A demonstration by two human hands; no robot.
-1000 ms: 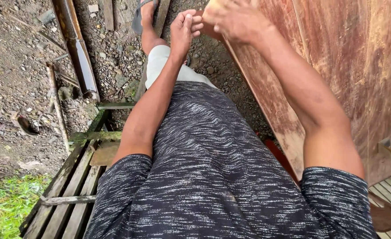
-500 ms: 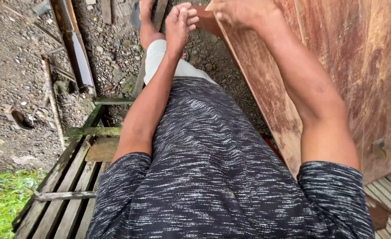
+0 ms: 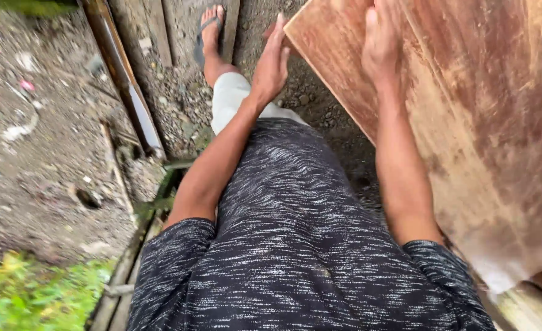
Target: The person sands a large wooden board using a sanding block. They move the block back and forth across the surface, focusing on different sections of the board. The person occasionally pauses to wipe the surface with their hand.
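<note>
Head view: both hands at a reddish wooden board [image 3: 467, 122].
Right hand [image 3: 381, 46] lay flat, fingers spread, on the board's face; left hand [image 3: 272, 61], open, touched its left edge. Board ran rightward, tilted.

The big board [image 3: 467, 122] under the right hand [image 3: 381, 46] and at the left hand [image 3: 272, 61] is wood, reddish-brown, streaked and weathered, matt with pale worn patches. The ground [image 3: 44, 141] is rough gravel and damp dirt, and the long plank [image 3: 124, 79] lying there looks like wet, slightly glossy timber. The shirt [image 3: 295, 245] is soft, mottled black-and-white knit cloth.
</note>
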